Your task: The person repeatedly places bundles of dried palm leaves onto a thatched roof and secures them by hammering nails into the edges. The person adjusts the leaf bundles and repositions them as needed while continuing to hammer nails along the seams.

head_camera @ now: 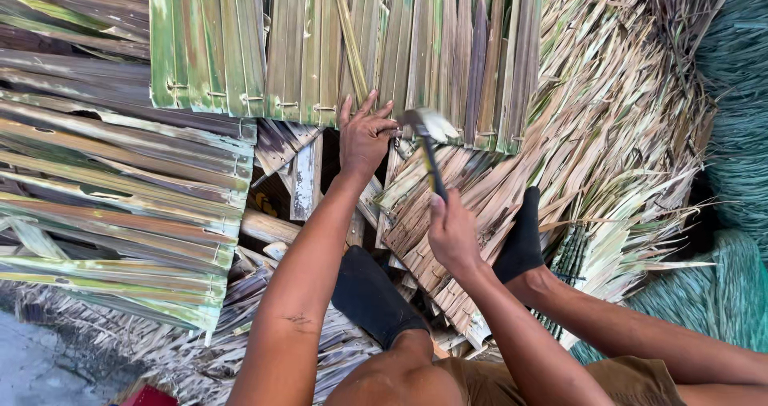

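Observation:
My left hand (pixel 364 136) presses flat, fingers spread, on the lower stitched edge of a green palm-leaf thatch panel (pixel 320 46). My right hand (pixel 452 230) grips the dark handle of a knife (pixel 428 146); its pale blade tip lies right beside my left fingers at the panel's edge. Under both hands lie dry brown thatch panels (pixel 448 190). My feet in black socks (pixel 372 294) rest on them.
More woven leaf panels (pixel 120 190) are stacked at left, and loose dry leaf strips (pixel 616 118) are piled at right. A teal net-like heap (pixel 736 134) fills the right edge. Wooden slats (pixel 304 178) show through a gap beneath. Grey ground (pixel 40 366) lies lower left.

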